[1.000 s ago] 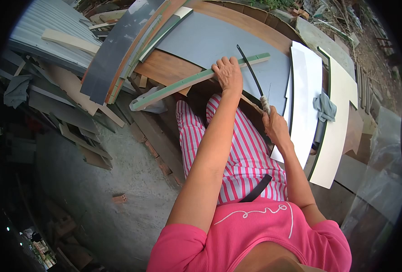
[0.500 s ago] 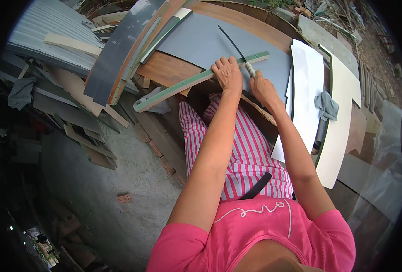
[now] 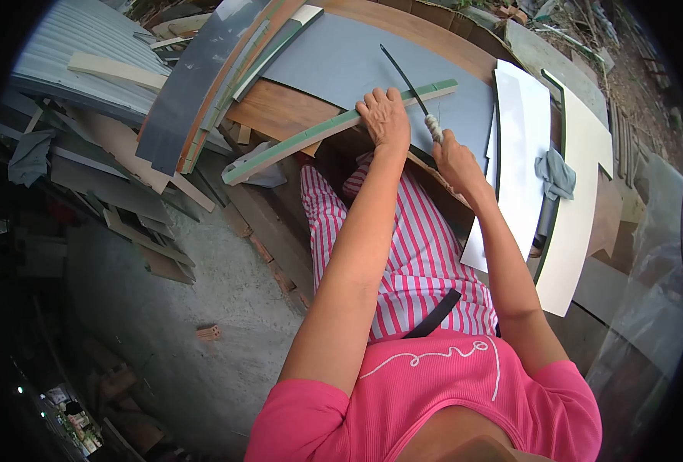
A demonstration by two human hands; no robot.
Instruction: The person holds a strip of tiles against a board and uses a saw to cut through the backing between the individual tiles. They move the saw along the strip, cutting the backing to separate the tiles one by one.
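A long strip of board [image 3: 310, 138], green on top with a pale side, lies slantwise over the work surface. My left hand [image 3: 387, 121] is closed over it, the fingers bent across the upper side. In my right hand [image 3: 457, 160] is a long, narrow dark-bladed tool [image 3: 404, 78], its handle wrapped in whitish material. I cannot make out whether its edge has teeth. The blade crosses the strip just right of my left hand and points away from me. Beneath the strip is a grey sheet [image 3: 326, 58] on a brown wooden board [image 3: 280, 112].
Dark and brown panels [image 3: 195, 85] are stacked on the left. White panels [image 3: 524, 146] lie on the right, with a grey cloth [image 3: 557, 174] on them. Corrugated metal sheeting [image 3: 80, 54] stands at upper left. On the concrete floor [image 3: 156, 308] sits a brick piece [image 3: 209, 333].
My right hand has drawn the bladed tool back toward me and a little to the right. My left hand stays on the strip, in nearly the same place.
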